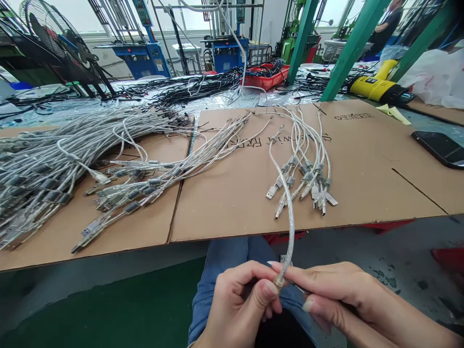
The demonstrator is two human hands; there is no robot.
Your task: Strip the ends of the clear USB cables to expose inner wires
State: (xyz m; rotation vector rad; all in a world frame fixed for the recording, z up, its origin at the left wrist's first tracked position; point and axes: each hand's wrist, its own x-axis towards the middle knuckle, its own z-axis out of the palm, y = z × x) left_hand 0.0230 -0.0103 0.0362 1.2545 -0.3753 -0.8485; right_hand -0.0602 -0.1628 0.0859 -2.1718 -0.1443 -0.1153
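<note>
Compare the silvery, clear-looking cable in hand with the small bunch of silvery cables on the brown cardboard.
Count: the held cable is one; the small bunch is several.
Place: the held cable reaches off the brown cardboard to the left hand; the small bunch lies on the cardboard.
Ends: the held cable's near end is partly hidden; the small bunch's metal plugs show.
Both: silvery, clear-looking jackets.

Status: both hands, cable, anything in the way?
Left grip: pinching translucent cable near its lower end. Right grip: at same end, hold partly hidden. Cable's far end on cardboard; nothing seen blocking either grip.
</note>
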